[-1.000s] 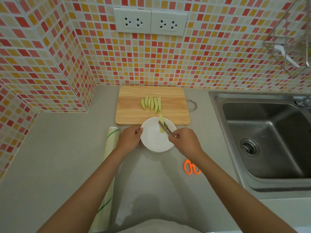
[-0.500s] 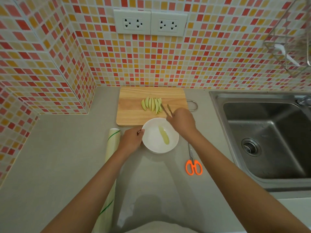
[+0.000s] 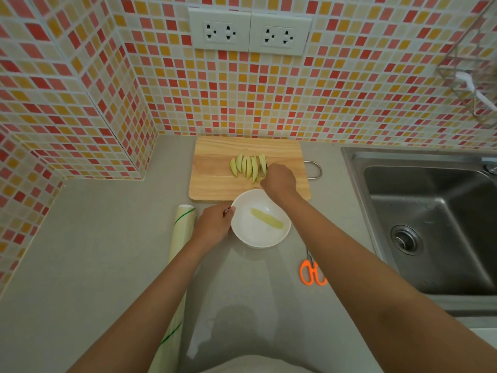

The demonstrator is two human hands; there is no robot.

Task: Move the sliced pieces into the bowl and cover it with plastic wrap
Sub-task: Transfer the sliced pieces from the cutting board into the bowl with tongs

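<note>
The white bowl (image 3: pixel 260 218) contains one pale green slice (image 3: pixel 266 218). The remaining sliced pieces (image 3: pixel 248 166) lie in a row on the wooden cutting board (image 3: pixel 215 181), just beyond the bowl. Bare counter (image 3: pixel 107 251) lies left of the left hand (image 3: pixel 213 223), which curls round the bowl's left rim. The right hand (image 3: pixel 278 179) is closed at the row's right end; its contents cannot be determined. A plastic wrap roll (image 3: pixel 180 232) lies just left of the left hand.

Even, soft overhead light; sharp focus throughout; faint shadow on the counter (image 3: pixel 107 265) near the bottom edge; tile lines bow at the frame edges.
</note>
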